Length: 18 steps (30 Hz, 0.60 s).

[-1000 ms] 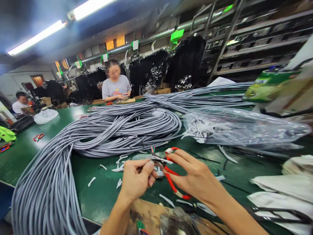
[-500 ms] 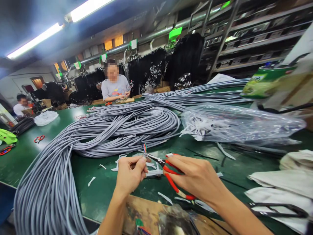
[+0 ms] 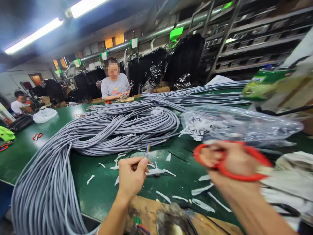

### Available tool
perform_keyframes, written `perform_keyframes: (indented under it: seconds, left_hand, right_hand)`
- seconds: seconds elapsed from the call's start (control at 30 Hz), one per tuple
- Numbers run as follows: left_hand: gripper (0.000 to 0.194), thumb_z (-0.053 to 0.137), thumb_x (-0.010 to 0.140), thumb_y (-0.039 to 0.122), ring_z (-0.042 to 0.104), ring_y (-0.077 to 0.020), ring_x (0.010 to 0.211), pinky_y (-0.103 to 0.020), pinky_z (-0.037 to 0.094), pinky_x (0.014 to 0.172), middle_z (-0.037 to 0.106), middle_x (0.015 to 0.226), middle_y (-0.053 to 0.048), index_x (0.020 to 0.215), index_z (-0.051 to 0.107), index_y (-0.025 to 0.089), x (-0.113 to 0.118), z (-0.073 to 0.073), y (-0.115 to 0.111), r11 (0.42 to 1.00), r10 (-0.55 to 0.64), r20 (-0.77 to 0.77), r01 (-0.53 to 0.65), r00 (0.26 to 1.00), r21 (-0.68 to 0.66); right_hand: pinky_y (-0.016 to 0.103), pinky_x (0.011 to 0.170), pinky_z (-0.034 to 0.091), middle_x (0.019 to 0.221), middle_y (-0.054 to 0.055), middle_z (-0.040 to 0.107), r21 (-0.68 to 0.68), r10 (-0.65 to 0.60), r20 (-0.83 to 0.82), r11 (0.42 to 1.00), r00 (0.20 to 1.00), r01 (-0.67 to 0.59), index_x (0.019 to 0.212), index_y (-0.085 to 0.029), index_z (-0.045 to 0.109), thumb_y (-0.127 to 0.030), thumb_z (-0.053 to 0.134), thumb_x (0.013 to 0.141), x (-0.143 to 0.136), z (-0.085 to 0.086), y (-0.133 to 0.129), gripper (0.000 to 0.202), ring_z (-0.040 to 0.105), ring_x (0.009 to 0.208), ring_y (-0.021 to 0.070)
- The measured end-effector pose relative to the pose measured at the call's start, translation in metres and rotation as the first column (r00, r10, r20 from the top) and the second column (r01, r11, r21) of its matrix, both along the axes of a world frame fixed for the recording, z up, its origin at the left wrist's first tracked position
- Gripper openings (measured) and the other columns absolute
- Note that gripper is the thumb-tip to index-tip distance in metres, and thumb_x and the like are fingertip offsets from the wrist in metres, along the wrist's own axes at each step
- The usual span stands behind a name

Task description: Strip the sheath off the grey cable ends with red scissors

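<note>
My left hand (image 3: 132,178) is closed, thumb and fingers pinching a grey cable near its end. Thin coloured wires (image 3: 148,148) stick up out of the cable's end, just above the thumb. To the right, my right hand (image 3: 232,160) is smeared by motion. Its fingers are closed round a pair of scissors (image 3: 246,178) with large red loop handles. The blades cannot be made out. Below the hands, white scraps (image 3: 156,171) lie scattered on the green table. A large bundle of grey cables (image 3: 117,130) lies behind and left of my left hand.
A clear plastic bag (image 3: 244,124) with white scraps lies at right, near a green tin (image 3: 261,85). White cloth (image 3: 293,182) is at the right edge. A stained board (image 3: 146,212) is in front of me. Red-handled scissors (image 3: 37,136) lie far left. A co-worker (image 3: 114,85) sits across.
My right hand has swung right with the scissors, away from the cable end where the blades were. My left hand still pinches the cable in almost the same place.
</note>
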<state>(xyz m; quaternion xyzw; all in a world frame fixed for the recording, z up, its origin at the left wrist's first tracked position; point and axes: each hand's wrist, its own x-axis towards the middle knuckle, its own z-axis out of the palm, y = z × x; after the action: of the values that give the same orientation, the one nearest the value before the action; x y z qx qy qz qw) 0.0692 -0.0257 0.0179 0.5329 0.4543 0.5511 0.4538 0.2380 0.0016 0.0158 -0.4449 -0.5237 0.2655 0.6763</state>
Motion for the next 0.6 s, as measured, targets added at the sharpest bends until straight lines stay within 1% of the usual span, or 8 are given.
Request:
perform_keyframes:
  seconds: [0.07, 0.13, 0.2, 0.27, 0.33, 0.4, 0.5, 0.6]
  left_hand:
    - [0.031, 0.060, 0.069, 0.038, 0.034, -0.0044, 0.033, -0.018, 0.024, 0.034, 0.049, 0.046, -0.001, 0.060, 0.069, 0.009, 0.002, -0.002, -0.001, 1.000, -0.014, -0.009, 0.014, 1.000, -0.019]
    - [0.030, 0.060, 0.068, 0.038, 0.037, -0.0052, 0.032, -0.018, 0.026, 0.033, 0.052, 0.048, -0.002, 0.060, 0.068, 0.009, 0.005, -0.004, -0.002, 0.998, -0.052, -0.014, 0.052, 0.999, -0.037]
    - [0.029, 0.061, 0.069, 0.037, 0.039, -0.0060, 0.033, -0.018, 0.029, 0.034, 0.053, 0.049, -0.002, 0.061, 0.068, 0.010, 0.009, -0.006, -0.002, 0.994, -0.100, -0.033, 0.098, 0.994, -0.046]
    - [0.025, 0.061, 0.069, 0.034, 0.041, -0.0065, 0.034, -0.018, 0.031, 0.035, 0.051, 0.048, -0.001, 0.063, 0.069, 0.011, 0.012, -0.008, -0.002, 0.990, -0.139, -0.088, 0.135, 0.986, -0.042]
    - [0.023, 0.061, 0.070, 0.031, 0.042, -0.0065, 0.034, -0.017, 0.031, 0.035, 0.051, 0.048, -0.001, 0.067, 0.070, 0.011, 0.015, -0.009, -0.003, 0.983, -0.180, -0.162, 0.173, 0.970, -0.058]
    - [0.024, 0.061, 0.070, 0.030, 0.044, -0.0059, 0.034, -0.017, 0.033, 0.034, 0.058, 0.060, -0.004, 0.083, 0.071, 0.012, 0.017, -0.010, -0.003, 0.976, -0.210, -0.193, 0.195, 0.958, -0.095]
    - [0.049, 0.064, 0.067, 0.028, 0.051, -0.0065, 0.041, -0.017, 0.038, 0.037, 0.061, 0.085, -0.007, 0.115, 0.059, 0.017, 0.020, -0.006, -0.002, 0.972, -0.217, -0.131, 0.201, 0.967, -0.125]
    - [0.055, 0.067, 0.064, 0.030, 0.048, -0.0071, 0.047, -0.015, 0.035, 0.039, 0.057, 0.071, -0.002, 0.116, 0.059, 0.015, 0.025, -0.002, 0.001, 0.974, -0.209, -0.039, 0.204, 0.977, -0.095]
  right_hand:
    - [0.023, 0.027, 0.024, 0.032, -0.006, 0.028, -0.042, -0.064, -0.272, 0.998, 0.960, 0.054, 0.040, -0.025, 0.032, -0.051, 0.060, 0.068, 0.008, 0.003, 0.004, 0.047, 0.028, 0.027, 0.0067]
    - [0.023, 0.031, 0.034, 0.039, -0.004, 0.041, -0.080, 0.005, -0.260, 0.996, 0.965, -0.027, 0.046, -0.022, 0.045, -0.046, 0.069, 0.060, 0.004, 0.000, 0.002, 0.036, 0.040, 0.032, 0.0094]
    - [0.024, 0.039, 0.043, 0.051, -0.001, 0.053, -0.112, 0.165, -0.169, 0.976, 0.972, -0.186, 0.056, -0.020, 0.054, -0.045, 0.071, 0.059, -0.008, -0.007, -0.003, 0.031, 0.050, 0.042, 0.0114]
    - [0.025, 0.051, 0.049, 0.062, 0.002, 0.060, -0.086, 0.234, -0.121, 0.966, 0.965, -0.245, 0.056, -0.019, 0.054, -0.043, 0.075, 0.054, -0.019, -0.011, -0.008, 0.032, 0.058, 0.056, 0.0148]
    - [0.025, 0.057, 0.051, 0.062, 0.002, 0.061, -0.052, 0.195, -0.141, 0.978, 0.971, -0.204, 0.053, -0.019, 0.050, -0.042, 0.077, 0.051, -0.023, -0.013, -0.012, 0.036, 0.061, 0.062, 0.0162]
    - [0.024, 0.054, 0.050, 0.056, 0.000, 0.058, -0.048, 0.138, -0.178, 0.988, 0.974, -0.149, 0.051, -0.019, 0.047, -0.042, 0.078, 0.050, -0.020, -0.011, -0.015, 0.038, 0.059, 0.057, 0.0147]
    - [0.021, 0.048, 0.047, 0.053, -0.002, 0.054, -0.070, 0.164, -0.179, 0.981, 0.970, -0.179, 0.052, -0.019, 0.050, -0.041, 0.080, 0.048, -0.013, -0.008, -0.017, 0.037, 0.056, 0.051, 0.0125]
    - [0.021, 0.047, 0.047, 0.052, -0.003, 0.053, -0.083, 0.208, -0.155, 0.971, 0.966, -0.223, 0.053, -0.018, 0.052, -0.041, 0.080, 0.047, -0.010, -0.005, -0.019, 0.037, 0.055, 0.049, 0.0123]
